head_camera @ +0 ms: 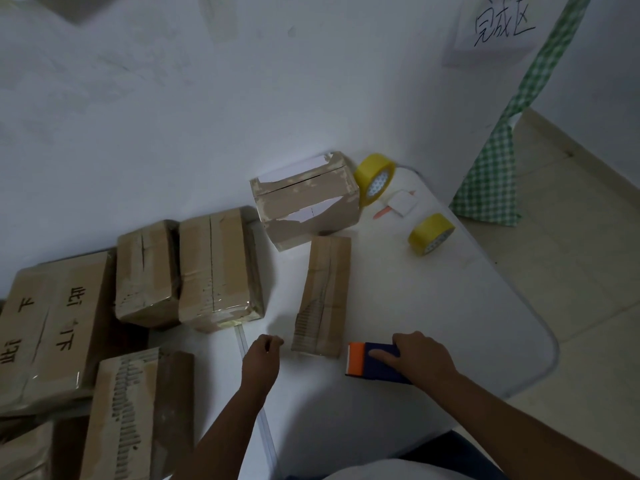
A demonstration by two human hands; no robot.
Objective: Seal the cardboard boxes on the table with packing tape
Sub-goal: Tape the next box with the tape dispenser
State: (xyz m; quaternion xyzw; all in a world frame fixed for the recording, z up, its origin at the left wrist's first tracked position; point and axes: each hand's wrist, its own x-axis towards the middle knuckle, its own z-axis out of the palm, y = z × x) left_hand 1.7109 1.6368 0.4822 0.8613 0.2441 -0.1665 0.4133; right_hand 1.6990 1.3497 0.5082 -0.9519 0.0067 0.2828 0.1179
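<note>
The right hand [420, 358] grips a blue-and-orange tape dispenser [375, 364], hiding its roll; the left hand's [264, 355] curled fingers hold nothing visible; a wall sign [502, 24] reads 完成区.

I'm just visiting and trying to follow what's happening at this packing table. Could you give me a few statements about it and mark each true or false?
1. The right hand holds a blue and orange tape dispenser. True.
2. The left hand is gripping a roll of tape. False: it holds nothing that can be seen and hovers over the table just left of the narrow box.
3. Two yellow tape rolls sit on the table. True: one roll leans by the wall, the other roll lies nearer the table's edge.
4. The dispenser rests on top of the narrow box. False: it is beside the box's near end.
</note>
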